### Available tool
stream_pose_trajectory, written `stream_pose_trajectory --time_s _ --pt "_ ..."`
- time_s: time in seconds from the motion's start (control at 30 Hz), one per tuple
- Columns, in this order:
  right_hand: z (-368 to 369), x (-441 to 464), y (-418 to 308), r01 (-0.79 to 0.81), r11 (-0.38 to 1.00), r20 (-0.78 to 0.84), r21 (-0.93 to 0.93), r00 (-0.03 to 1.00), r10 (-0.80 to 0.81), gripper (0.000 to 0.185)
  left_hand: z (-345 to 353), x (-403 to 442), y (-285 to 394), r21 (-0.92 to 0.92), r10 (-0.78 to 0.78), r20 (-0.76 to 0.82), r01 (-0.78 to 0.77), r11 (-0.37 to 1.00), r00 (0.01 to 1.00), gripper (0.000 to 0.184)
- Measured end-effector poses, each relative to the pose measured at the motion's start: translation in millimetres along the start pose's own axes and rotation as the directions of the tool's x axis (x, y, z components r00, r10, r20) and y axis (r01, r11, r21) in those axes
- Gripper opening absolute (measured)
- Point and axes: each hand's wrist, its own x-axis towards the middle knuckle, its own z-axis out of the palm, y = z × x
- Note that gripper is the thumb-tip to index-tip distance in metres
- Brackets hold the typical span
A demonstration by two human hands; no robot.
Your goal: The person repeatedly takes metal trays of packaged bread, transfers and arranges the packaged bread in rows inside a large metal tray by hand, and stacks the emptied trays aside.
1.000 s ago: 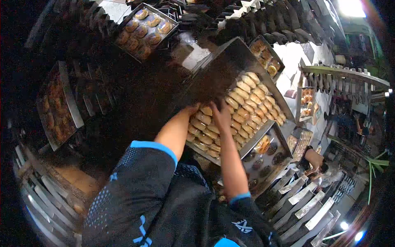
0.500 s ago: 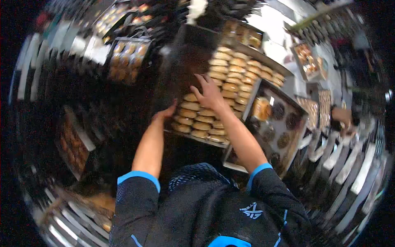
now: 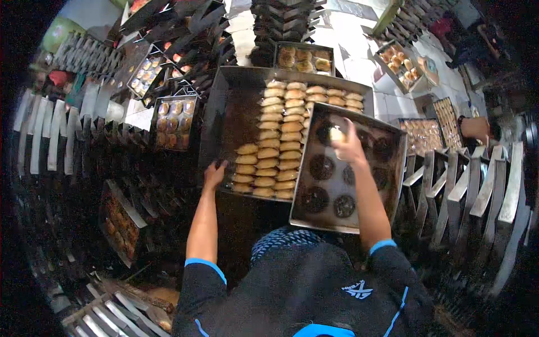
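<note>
A large dark baking tray (image 3: 233, 106) lies before me, with rows of golden elongated buns (image 3: 271, 130) on its right part and bare metal at its left. My left hand (image 3: 214, 175) is at its near left edge, fingers bent over the rim. A smaller tray (image 3: 300, 185) rests at an angle over the large tray's right side; dark round marks cover its floor. Above that smaller tray, my right hand (image 3: 349, 147) closes around a pale bun (image 3: 337, 135), somewhat blurred. Part of the bun is hidden by the fingers.
Beyond the large tray is a tray of browned buns (image 3: 305, 66). Another bun tray (image 3: 400, 64) sits on pale floor tiles at the far right. At left is a tray of round buns (image 3: 175, 115). Stacked metal trays (image 3: 469, 182) line the right; another person's arm (image 3: 476, 129) shows there.
My right hand has moved from over the large tray's buns to the smaller tray and now holds the bun from it. My left hand stays by the large tray's edge. The view has turned.
</note>
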Motion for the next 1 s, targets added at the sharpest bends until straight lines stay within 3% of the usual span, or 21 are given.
stream_pose_trajectory --time_s 0.03,0.07,0.1,0.17,0.23,0.27,0.3,0.33,0.37,0.4,0.47,0.5,0.6,0.63,0.67,0.73,0.77,0.8,0.83,0.93,1.0 --pt "0.1 -0.3 -9.0 -0.063 0.861 0.068 0.504 0.997 0.033 0.077 -5.0 -10.5 21.2 0.030 -0.018 -0.091 0.021 0.999 0.996 0.075" --pt "-1.4 -3.3 -16.1 -0.208 0.388 0.235 0.898 0.972 -0.022 0.075 -5.9 -12.7 34.8 0.019 -0.029 -0.086 0.030 0.999 0.996 0.075" --pt "13.2 0.0 -24.4 -0.220 0.397 0.243 0.891 0.970 -0.006 0.075 -6.9 -8.4 42.6 -0.015 0.014 -0.075 -0.015 1.000 0.997 0.075" --pt "55.8 17.0 -41.2 -0.179 0.491 0.290 0.853 0.943 -0.160 0.073 3.4 10.1 41.6 -0.115 0.089 -0.015 -0.090 0.989 0.996 0.077" --pt "123.2 41.8 -77.8 -0.159 0.649 0.346 0.744 0.922 -0.171 0.078 22.0 36.8 33.2 -0.191 0.175 0.017 -0.169 0.967 0.984 0.076" --pt "158.8 67.8 -68.2 -0.112 0.786 0.381 0.608 0.910 -0.165 0.074 33.4 42.9 27.0 -0.199 0.216 0.007 -0.210 0.957 0.976 0.075" --pt "192.6 93.1 -66.3 0.077 0.931 0.478 0.357 0.841 -0.253 0.070 48.4 54.6 16.2 -0.216 0.200 0.010 -0.193 0.957 0.980 0.075" --pt "228.9 118.8 -47.3 0.227 0.961 0.552 0.156 0.787 -0.276 0.071 65.6 66.8 2.8 -0.216 0.227 0.020 -0.218 0.952 0.974 0.073" --pt "264.8 144.3 -28.7 0.396 0.918 0.620 -0.026 0.727 -0.295 0.073 76.8 72.3 -6.1 -0.214 0.253 0.033 -0.240 0.947 0.967 0.071" --pt "291.2 157.7 -12.1 0.477 0.828 0.675 -0.295 0.717 -0.173 0.077 74.4 67.1 -4.0 -0.223 0.232 0.046 -0.217 0.950 0.972 0.071" --pt "314.7 159.0 -24.9 0.494 0.679 0.772 -0.544 0.611 0.174 0.065 45.0 46.7 21.6 -0.436 0.326 -0.066 -0.321 0.841 0.943 0.069" --pt "324.0 161.7 -21.3 0.493 0.677 0.775 -0.547 0.604 0.186 0.065 25.4 41.6 38.6 -0.286 0.130 0.167 -0.079 0.955 0.977 0.065" --pt "336.5 177.5 11.1 0.386 0.686 0.744 -0.617 0.570 0.348 0.057 41.7 49.4 34.1 -0.344 0.187 0.170 -0.119 0.931 0.968 0.065" --pt "338.6 184.9 42.8 0.453 0.685 0.761 -0.570 0.605 0.233 0.056 60.3 49.4 24.9 -0.208 0.163 0.169 -0.126 0.970 0.972 0.066" --pt "344.2 196.1 84.6 0.487 0.685 0.770 -0.541 0.614 0.172 0.057 62.6 49.8 27.5 -0.212 0.153 0.164 -0.117 0.970 0.974 0.066" --pt "348.3 190.8 81.8 0.519 0.685 0.782 -0.512 0.611 0.122 0.056 65.5 53.8 29.3 -0.355 0.018 0.308 0.097 0.930 0.951 0.070" --pt "343.6 189.1 80.4 0.531 0.682 0.793 -0.504 0.597 0.121 0.052 66.2 51.9 28.1 -0.343 0.018 0.306 0.093 0.935 0.952 0.070" --pt "339.6 180.3 60.5 0.539 0.680 0.794 -0.497 0.599 0.105 0.050 72.5 51.8 25.0 -0.432 0.009 0.242 0.100 0.896 0.970 0.070" --pt "336.6 173.1 45.3 0.538 0.665 0.766 -0.518 0.637 0.081 0.048 76.6 54.0 17.2 -0.393 0.061 0.160 0.007 0.919 0.985 0.069" --pt "316.0 135.2 8.1 0.409 0.603 0.462 -0.685 0.884 -0.074 0.043 38.4 42.5 19.2 -0.189 0.256 -0.137 -0.279 0.941 0.957 0.065" --pt "248.4 72.5 -33.5 0.501 0.700 0.369 -0.510 0.862 -0.348 0.042 -12.3 0.0 41.7 -0.227 0.335 -0.315 -0.413 0.882 0.888 0.054"
